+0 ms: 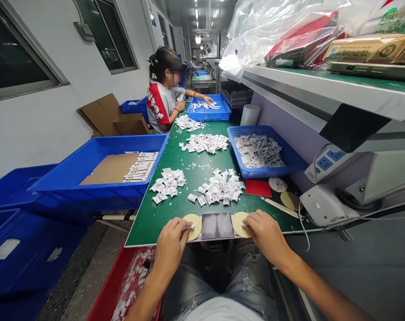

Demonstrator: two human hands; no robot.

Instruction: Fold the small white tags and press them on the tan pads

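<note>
At the table's near edge, my left hand (171, 240) pinches a small white plastic piece (191, 226) over a round pale-yellow disc (196, 232). My right hand (264, 232) pinches another small white piece (244, 224) at a second yellow disc (237, 225). Fingers partly cover both pieces, and I cannot tell how firmly they touch the discs. Between the discs lie two dark grey rectangular pads (217, 226), side by side. Just beyond them is a pile of small white pieces with dark marks (222, 189); a smaller pile (169, 182) sits to its left.
A blue basket (234, 131) of white pieces stands at the right, near a red square (258, 188) and a knife-like tool (283, 208). Farther up the green table (196, 167), a co-worker (164, 96) reaches into a blue tray (209, 117). Blue bins (88, 194) flank the left side; a shelf (323, 82) overhangs the right.
</note>
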